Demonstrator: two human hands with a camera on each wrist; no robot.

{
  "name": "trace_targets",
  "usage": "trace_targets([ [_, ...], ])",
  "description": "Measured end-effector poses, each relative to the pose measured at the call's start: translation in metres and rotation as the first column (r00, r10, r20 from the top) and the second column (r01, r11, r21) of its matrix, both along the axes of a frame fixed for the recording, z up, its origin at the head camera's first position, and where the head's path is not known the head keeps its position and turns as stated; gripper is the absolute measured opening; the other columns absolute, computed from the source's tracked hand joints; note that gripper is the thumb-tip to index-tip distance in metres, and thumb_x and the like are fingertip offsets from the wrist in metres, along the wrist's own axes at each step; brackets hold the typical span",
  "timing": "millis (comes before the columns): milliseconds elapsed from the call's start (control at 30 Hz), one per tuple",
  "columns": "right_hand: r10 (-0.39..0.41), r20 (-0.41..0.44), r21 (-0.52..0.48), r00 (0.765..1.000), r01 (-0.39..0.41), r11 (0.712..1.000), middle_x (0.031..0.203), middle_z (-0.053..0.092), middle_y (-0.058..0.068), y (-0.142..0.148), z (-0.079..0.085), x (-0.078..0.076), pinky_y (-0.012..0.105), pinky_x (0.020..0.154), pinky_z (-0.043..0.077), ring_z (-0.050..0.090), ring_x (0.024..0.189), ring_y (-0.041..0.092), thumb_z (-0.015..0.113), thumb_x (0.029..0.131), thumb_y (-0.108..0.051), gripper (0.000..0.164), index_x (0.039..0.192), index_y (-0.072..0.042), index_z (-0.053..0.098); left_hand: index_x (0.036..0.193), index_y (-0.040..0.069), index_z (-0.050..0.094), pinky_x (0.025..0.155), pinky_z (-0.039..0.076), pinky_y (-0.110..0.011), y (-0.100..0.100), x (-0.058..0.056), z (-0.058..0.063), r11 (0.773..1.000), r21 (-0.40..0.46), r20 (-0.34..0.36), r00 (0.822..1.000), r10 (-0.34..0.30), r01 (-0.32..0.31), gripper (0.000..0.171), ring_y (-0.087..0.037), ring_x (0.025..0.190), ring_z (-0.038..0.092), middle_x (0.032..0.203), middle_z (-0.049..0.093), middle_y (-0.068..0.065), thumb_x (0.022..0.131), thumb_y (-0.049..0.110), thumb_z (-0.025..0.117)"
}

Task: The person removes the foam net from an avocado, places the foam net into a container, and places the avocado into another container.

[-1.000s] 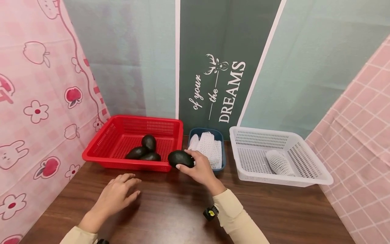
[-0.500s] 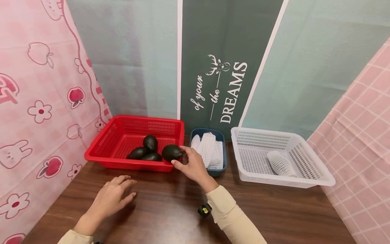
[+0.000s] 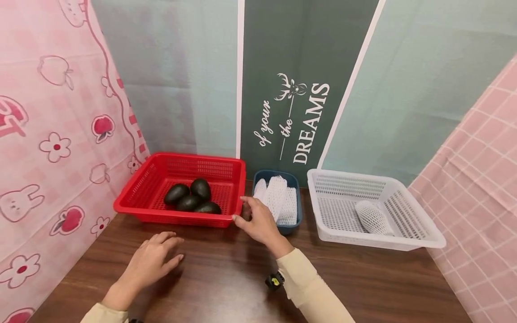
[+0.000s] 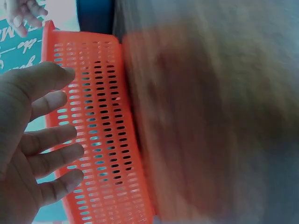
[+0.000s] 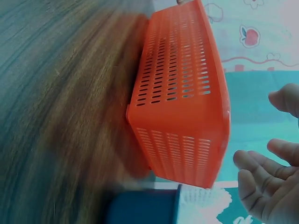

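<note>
Several dark avocados (image 3: 188, 203) lie together in the red basket (image 3: 161, 217). My right hand (image 3: 260, 223) is at the basket's right front corner, thumb and fingers apart and holding nothing. In the right wrist view, the fingers (image 5: 254, 175) of this hand are spread beyond the basket rim. My left hand (image 3: 151, 259) hovers over the table in front of the basket, its fingers loose and free of any object. White foam net sleeves (image 3: 276, 197) fill a small blue bin (image 3: 299, 215) just beyond my right hand.
A white basket (image 3: 363, 239) stands on the right with one net-wrapped fruit (image 3: 372, 217) inside. All the containers are on the brown wooden table (image 3: 226, 278). Pink patterned cloths (image 3: 56, 107) hang left and right, and a green cloth hangs behind.
My right hand moved the avocado left into the red basket and let it go among the others, which shifted. The hand is now at the basket's corner. My left hand barely moved.
</note>
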State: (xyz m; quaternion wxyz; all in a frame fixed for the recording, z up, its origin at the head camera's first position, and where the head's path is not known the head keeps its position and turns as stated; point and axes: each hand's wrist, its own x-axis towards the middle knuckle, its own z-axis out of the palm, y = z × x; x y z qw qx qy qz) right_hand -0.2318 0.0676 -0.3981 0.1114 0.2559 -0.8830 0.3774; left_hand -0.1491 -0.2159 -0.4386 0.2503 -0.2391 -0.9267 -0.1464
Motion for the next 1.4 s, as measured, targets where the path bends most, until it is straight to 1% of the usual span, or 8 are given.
trace_targets([
  [167,-0.041,-0.007,0.062,0.999,0.042,0.997,0.107,0.058,0.008,0.013,0.0,0.013,0.035,0.07,0.05,0.06,0.085,0.021,0.072,0.078,-0.027,0.055,0.125,-0.005,0.054,0.1,0.008,0.068,0.066,0.047,-0.049,0.013,-0.007,0.01,0.998,0.061,0.021,1.0,-0.004,0.003,0.037,-0.031,0.091,0.059,0.1,0.061,-0.013,0.067,0.02,0.079],
  [400,-0.043,-0.014,0.097,0.999,0.045,0.994,0.113,0.057,0.014,0.029,-0.002,0.017,0.04,0.075,0.048,0.06,0.089,0.025,0.072,0.079,-0.027,0.057,0.126,-0.003,0.052,0.102,0.007,0.068,0.069,0.048,-0.049,0.031,-0.016,0.016,0.995,0.096,0.048,0.999,0.004,-0.009,0.038,-0.03,0.093,0.058,0.102,0.061,-0.013,0.069,0.022,0.079],
  [500,-0.055,-0.005,0.139,0.998,0.055,0.989,0.114,0.057,0.013,0.04,-0.002,0.02,0.041,0.079,0.047,0.058,0.091,0.025,0.074,0.077,-0.027,0.057,0.125,-0.003,0.054,0.103,0.007,0.068,0.071,0.047,-0.048,0.039,-0.02,0.018,0.994,0.11,0.049,0.999,0.004,-0.01,0.038,-0.03,0.093,0.057,0.101,0.06,-0.011,0.07,0.022,0.079],
  [633,-0.069,0.007,0.182,0.998,0.067,0.981,0.114,0.057,0.012,0.053,0.0,0.024,0.041,0.08,0.047,0.057,0.091,0.024,0.074,0.077,-0.028,0.056,0.124,-0.005,0.055,0.103,0.008,0.068,0.073,0.047,-0.047,0.047,-0.024,0.022,0.993,0.116,0.046,0.999,-0.001,-0.004,0.038,-0.028,0.093,0.057,0.1,0.06,-0.009,0.07,0.023,0.079],
  [833,-0.104,-0.003,0.188,0.995,0.103,0.977,0.114,0.057,0.011,0.069,0.003,0.025,0.04,0.077,0.047,0.059,0.091,0.027,0.076,0.076,-0.028,0.057,0.124,-0.007,0.055,0.104,0.008,0.068,0.076,0.047,-0.047,0.057,-0.028,0.026,0.993,0.115,0.058,0.998,-0.017,0.01,0.039,-0.028,0.095,0.057,0.102,0.06,-0.009,0.071,0.025,0.079],
  [1000,-0.147,0.002,0.207,0.989,0.143,0.968,0.115,0.057,0.011,0.084,0.004,0.026,0.04,0.078,0.047,0.059,0.093,0.027,0.077,0.075,-0.031,0.058,0.124,-0.007,0.056,0.105,0.008,0.068,0.075,0.046,-0.047,0.065,-0.03,0.031,0.995,0.104,0.072,0.997,-0.002,-0.006,0.041,-0.029,0.095,0.057,0.103,0.06,-0.011,0.071,0.026,0.079],
  [1167,-0.156,-0.039,0.196,0.987,0.161,0.967,0.113,0.057,0.013,0.098,0.005,0.027,0.041,0.076,0.047,0.058,0.092,0.027,0.077,0.075,-0.029,0.056,0.122,-0.006,0.057,0.107,0.009,0.068,0.074,0.046,-0.046,0.072,-0.033,0.036,0.995,0.099,0.078,0.997,0.005,-0.013,0.041,-0.028,0.094,0.057,0.105,0.06,-0.011,0.071,0.026,0.079],
  [1400,-0.149,-0.103,0.181,0.983,0.166,0.969,0.107,0.057,0.014,0.111,0.007,0.024,0.041,0.069,0.045,0.056,0.084,0.025,0.078,0.074,-0.023,0.053,0.119,-0.002,0.058,0.107,0.011,0.068,0.076,0.046,-0.045,0.082,-0.035,0.039,0.997,0.082,0.076,0.997,-0.013,0.006,0.041,-0.028,0.094,0.057,0.105,0.06,-0.01,0.071,0.027,0.079],
])
